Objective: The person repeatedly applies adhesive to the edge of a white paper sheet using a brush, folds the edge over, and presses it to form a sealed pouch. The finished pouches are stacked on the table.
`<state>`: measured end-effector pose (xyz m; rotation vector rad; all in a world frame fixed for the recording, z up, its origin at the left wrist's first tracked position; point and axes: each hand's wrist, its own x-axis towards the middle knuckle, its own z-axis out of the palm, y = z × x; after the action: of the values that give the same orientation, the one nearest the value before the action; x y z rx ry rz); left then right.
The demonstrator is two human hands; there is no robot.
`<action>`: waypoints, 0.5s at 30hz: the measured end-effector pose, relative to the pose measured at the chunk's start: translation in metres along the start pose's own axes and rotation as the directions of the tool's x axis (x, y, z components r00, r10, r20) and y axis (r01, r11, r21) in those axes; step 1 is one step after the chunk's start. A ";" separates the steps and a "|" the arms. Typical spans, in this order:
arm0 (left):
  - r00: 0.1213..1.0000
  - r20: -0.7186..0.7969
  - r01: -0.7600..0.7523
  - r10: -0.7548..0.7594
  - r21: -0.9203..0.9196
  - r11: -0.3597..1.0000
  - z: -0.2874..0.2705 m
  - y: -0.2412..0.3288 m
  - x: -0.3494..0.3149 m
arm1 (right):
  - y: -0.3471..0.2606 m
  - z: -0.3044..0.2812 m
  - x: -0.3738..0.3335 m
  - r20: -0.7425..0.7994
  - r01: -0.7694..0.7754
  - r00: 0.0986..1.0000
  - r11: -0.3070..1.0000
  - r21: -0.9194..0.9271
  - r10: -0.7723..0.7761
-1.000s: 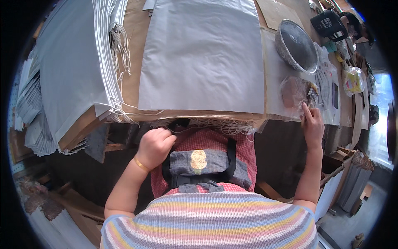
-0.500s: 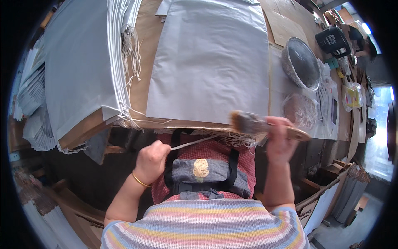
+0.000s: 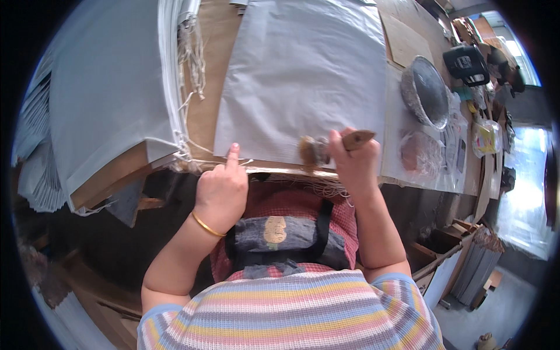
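White sheet (image 3: 303,81), faintly creased, lies flat on the brown worktable (image 3: 211,70) before you, its near edge close to the table's front. Your right hand (image 3: 356,162) is closed around the wooden handle of a brush (image 3: 318,150), fingers wrapped and thumb side up, its bristles pointing left over the sheet's near edge; whether they touch the surface cannot be told from this angle. Your left hand (image 3: 223,188) is partly curled at the sheet's near left corner, index finger extended onto it and the other fingers folded; whether anything is pinched beneath them cannot be seen. White cord (image 3: 195,144) strays along the table edge just beside that hand, and a gold-coloured bangle (image 3: 208,224) circles your left wrist. To your left stands a thick stack of pale bags (image 3: 111,99), cords bunched along its right side. To the right of the sheet sit a round, crusted bowl (image 3: 412,93) and, nearer you, a bundle of clear plastic (image 3: 421,153). Beyond the bowl rests a black container (image 3: 465,64). You wear a striped knit top (image 3: 286,309) and a red checked apron (image 3: 345,224).
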<state>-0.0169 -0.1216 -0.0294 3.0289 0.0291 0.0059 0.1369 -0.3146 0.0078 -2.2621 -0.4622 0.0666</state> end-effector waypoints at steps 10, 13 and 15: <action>0.989 0.140 0.063 -0.056 -0.048 0.997 -0.014 0.009 0.006 | 0.055 -0.060 0.011 -0.090 0.009 0.994 0.876 -0.483 -0.059; 0.992 0.120 0.046 -0.042 -0.030 0.999 -0.013 0.008 0.006 | 0.048 -0.090 0.011 -0.044 -0.074 0.994 0.923 0.378 0.097; 0.997 0.073 0.000 0.001 -0.016 1.000 -0.010 0.005 0.004 | 0.057 -0.123 0.004 -0.238 0.013 0.954 0.765 0.644 0.184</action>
<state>-0.0130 -0.1250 -0.0193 3.0102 0.0217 -0.1036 0.1822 -0.4355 0.0485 -1.5708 -0.1357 -0.0551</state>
